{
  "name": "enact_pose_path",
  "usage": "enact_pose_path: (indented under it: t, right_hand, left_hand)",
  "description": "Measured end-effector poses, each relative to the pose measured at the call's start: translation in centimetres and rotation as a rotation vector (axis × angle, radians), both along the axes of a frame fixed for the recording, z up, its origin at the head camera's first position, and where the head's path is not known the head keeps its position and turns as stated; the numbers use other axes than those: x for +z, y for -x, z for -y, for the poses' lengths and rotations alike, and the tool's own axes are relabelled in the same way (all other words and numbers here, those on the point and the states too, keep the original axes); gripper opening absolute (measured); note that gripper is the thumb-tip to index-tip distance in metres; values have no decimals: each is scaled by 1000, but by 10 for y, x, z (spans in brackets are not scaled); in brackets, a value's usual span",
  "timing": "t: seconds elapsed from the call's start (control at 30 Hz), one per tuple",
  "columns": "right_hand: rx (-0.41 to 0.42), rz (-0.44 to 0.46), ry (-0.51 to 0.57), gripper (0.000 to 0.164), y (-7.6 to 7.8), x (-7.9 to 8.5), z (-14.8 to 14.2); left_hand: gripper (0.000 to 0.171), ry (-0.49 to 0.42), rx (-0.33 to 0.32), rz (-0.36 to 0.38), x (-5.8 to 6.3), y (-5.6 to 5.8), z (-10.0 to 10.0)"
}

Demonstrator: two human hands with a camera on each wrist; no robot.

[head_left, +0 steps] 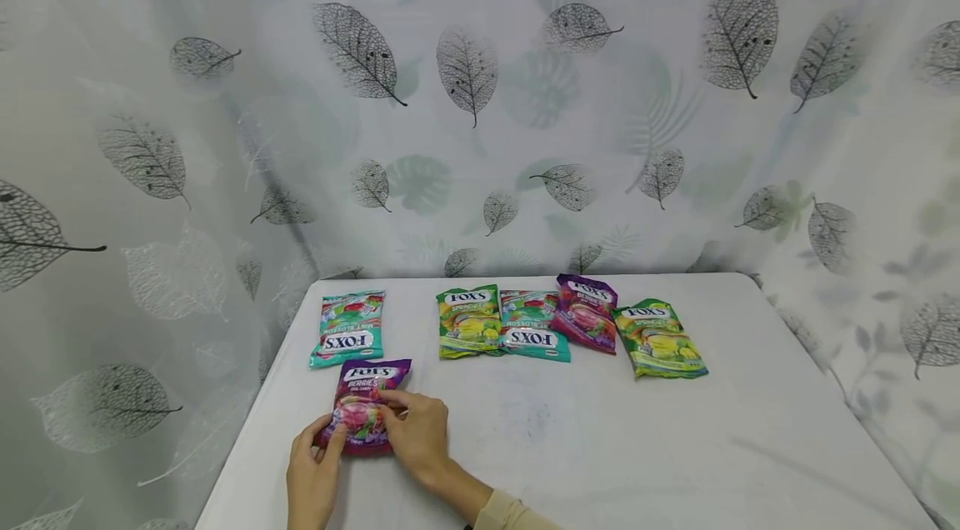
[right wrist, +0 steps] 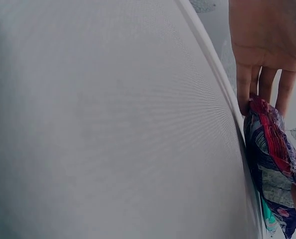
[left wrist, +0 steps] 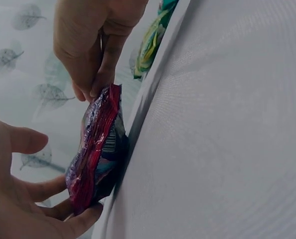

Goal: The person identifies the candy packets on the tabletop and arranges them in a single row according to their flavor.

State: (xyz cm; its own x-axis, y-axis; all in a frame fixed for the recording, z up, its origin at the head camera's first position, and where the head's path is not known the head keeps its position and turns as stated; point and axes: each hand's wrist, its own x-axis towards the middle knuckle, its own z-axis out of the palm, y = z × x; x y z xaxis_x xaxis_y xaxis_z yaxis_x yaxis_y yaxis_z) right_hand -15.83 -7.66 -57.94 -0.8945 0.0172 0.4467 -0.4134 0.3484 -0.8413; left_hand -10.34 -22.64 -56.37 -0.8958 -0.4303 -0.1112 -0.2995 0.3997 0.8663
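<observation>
The upright-lettered Fox's Berries candy bag (head_left: 358, 407) is at the table surface, toward 9 o'clock on the table (head_left: 600, 447); whether its whole back touches, I cannot tell. My right hand (head_left: 420, 434) pinches its 3 o'clock edge between thumb and fingers. My left hand (head_left: 311, 467) meets it at 8 o'clock: in the left wrist view the fingers touch the bag while the thumb stands wide, clear of it.

The step in hand, as I judge it, is steadying and straightening this bag. It is best done with a light pinch at the margin, the left fingers serving as a soft stop, and little pressure on the bulging middle. Turning should be small, since a Fox's Mint Blossom bag (head_left: 348, 326), its lettering inverted, lies just beyond at 12 o'clock.

Toward 2 o'clock runs a group of four: a yellow-green Fox's bag (head_left: 468, 322), a second Mint Blossom bag (head_left: 531, 330), a second Berries bag (head_left: 585, 317) overlapping its corner, and a tilted yellow-green bag (head_left: 658, 338) nearest 3 o'clock.

Count: two Berries, two Mint Blossom, two yellow-green; six bags in all. One leaf-printed curtain (head_left: 540, 180) hangs behind, at 12 o'clock.
</observation>
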Motion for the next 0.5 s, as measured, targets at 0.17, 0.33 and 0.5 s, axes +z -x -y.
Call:
enact_pose_path:
  t: [0.17,0.33,0.5]
  right_hand:
    - [0,34,15,23,1,0,-1]
    - [-7,60,-4,15,2,-2,-4]
    - [-2,112,-46,10,3,-3,-7]
  left_hand:
    - [70,14,-5,20,-1,0,0]
    - [69,46,-18,43,-2,1,0]
    - [69,87,-41,71,-3,3,-1]
